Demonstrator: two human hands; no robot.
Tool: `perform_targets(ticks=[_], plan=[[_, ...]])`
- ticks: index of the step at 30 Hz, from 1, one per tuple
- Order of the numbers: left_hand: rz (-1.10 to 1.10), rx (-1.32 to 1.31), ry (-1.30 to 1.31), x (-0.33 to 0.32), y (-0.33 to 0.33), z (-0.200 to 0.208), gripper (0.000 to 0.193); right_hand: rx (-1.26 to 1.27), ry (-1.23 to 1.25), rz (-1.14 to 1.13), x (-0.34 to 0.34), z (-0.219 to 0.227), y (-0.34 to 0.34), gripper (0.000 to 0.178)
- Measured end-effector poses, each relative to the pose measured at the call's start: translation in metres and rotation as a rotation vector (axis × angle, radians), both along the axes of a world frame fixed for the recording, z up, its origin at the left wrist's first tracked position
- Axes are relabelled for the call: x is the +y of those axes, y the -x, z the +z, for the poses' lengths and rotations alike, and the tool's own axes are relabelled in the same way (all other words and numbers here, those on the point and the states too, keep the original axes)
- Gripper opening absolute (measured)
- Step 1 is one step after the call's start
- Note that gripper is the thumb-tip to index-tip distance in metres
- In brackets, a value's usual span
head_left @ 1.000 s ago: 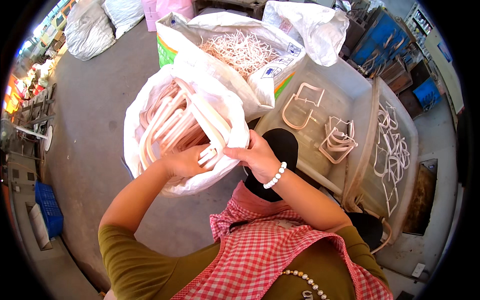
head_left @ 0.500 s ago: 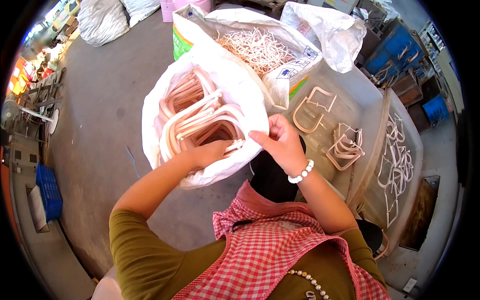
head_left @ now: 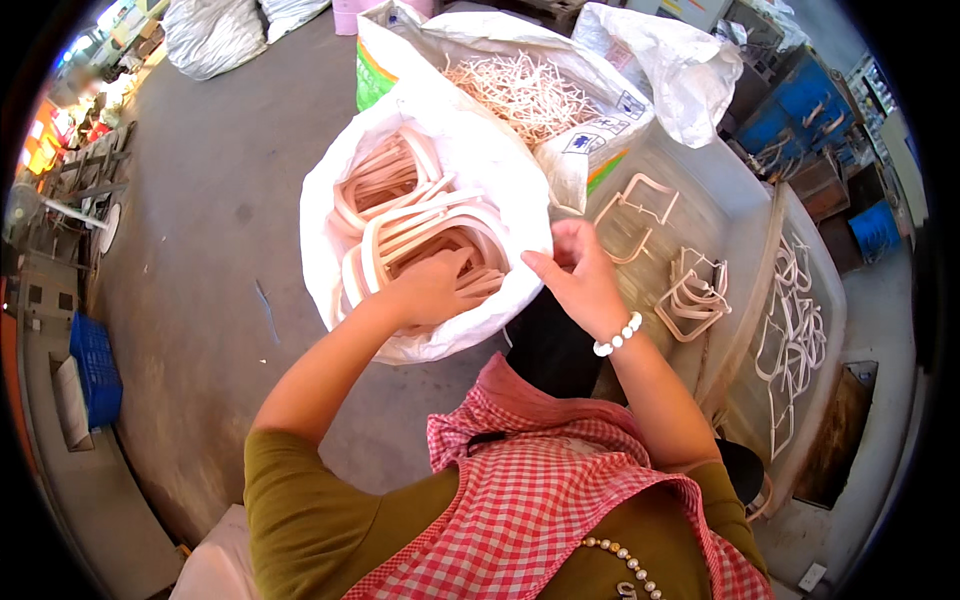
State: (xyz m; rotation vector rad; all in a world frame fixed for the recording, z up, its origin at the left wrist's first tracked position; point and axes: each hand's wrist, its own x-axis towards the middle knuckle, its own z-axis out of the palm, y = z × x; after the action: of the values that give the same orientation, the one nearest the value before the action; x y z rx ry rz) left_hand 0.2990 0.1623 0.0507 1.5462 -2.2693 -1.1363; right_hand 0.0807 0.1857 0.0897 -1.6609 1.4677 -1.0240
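A white woven sack [head_left: 327, 187] stands in front of me with its mouth spread wide. Inside it lie stacks of pale pink, U-shaped plastic pieces [head_left: 400, 222]. My left hand [head_left: 432, 288] is down in the sack's near side, resting on the pieces. Its fingers and thumb look apart, with their tips partly hidden among the pieces. My right hand [head_left: 582, 280] pinches the sack's right rim between thumb and fingers. White beads circle that wrist.
Behind stands another sack [head_left: 375, 75] filled with thin pale plastic scraps [head_left: 520, 98]. At the right, a clear plastic bin [head_left: 690, 215] holds several U-shaped frames [head_left: 692, 295]. White twisted pieces [head_left: 790, 345] lie beyond its divider. A blue crate [head_left: 95, 370] sits far left.
My left hand has drawn up a little, so more of it shows above the pieces. The sack and both hands sit slightly further right in view. My right hand keeps its pinch.
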Motion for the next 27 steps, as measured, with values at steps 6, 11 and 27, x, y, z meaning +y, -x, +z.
perform_targets(ticks=[6, 11, 27], plan=[[0.898, 0.473, 0.638, 0.038, -0.080, 0.004, 0.039, 0.267, 0.597, 0.196, -0.006, 0.024, -0.031, 0.044], [1.278, 0.793, -0.062, 0.094, -0.129, -0.042, 0.039, 0.442, 0.542, 0.549, -0.024, 0.006, -0.112, 0.056], [0.968, 1.283, 0.372, 0.054, -0.119, 0.068, 0.006, 0.859, 0.017, 0.899, -0.045, -0.049, -0.157, 0.058]])
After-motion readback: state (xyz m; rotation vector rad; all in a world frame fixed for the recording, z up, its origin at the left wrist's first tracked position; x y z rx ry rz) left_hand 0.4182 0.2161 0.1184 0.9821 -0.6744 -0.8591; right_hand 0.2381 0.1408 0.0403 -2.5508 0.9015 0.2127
